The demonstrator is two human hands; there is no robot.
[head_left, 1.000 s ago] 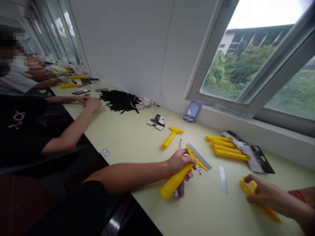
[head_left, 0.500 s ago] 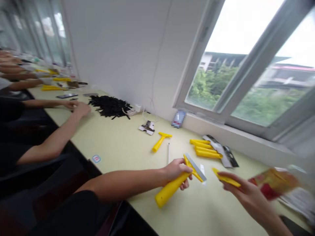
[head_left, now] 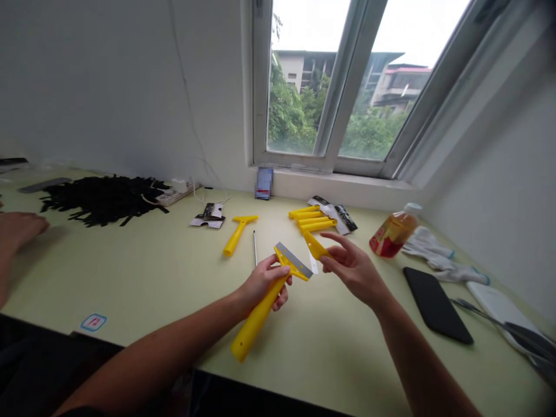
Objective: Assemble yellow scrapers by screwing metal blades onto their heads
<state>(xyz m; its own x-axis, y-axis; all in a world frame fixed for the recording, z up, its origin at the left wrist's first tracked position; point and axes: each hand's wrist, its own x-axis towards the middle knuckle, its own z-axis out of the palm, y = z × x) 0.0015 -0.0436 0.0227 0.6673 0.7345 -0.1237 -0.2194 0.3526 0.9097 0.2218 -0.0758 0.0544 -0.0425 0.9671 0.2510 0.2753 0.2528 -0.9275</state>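
My left hand (head_left: 266, 282) is closed around the neck of a yellow scraper (head_left: 258, 324). A grey metal blade (head_left: 293, 259) lies across the scraper's head, and the handle slants down toward the table's front edge. Just to the right, my right hand (head_left: 354, 267) pinches a flat yellow plastic piece (head_left: 316, 247) between thumb and fingers, close to the blade but apart from it. Partly hidden behind my hands, a white strip (head_left: 313, 265) lies on the table. A screwdriver-like thin rod (head_left: 255, 246) and another yellow scraper (head_left: 238, 234) lie beyond my left hand.
Several yellow handles (head_left: 310, 221) rest by packaging cards (head_left: 345, 219) near the window. At right are a drink bottle (head_left: 393, 231), white gloves (head_left: 434, 255) and a black phone (head_left: 436, 304). At left, a black strip pile (head_left: 104, 197) lies near another person's hand (head_left: 21, 229).
The view has swung right, bringing the phone and gloves into sight. My right hand has brought the yellow piece closer to the scraper's blade. The left hand keeps its grip.
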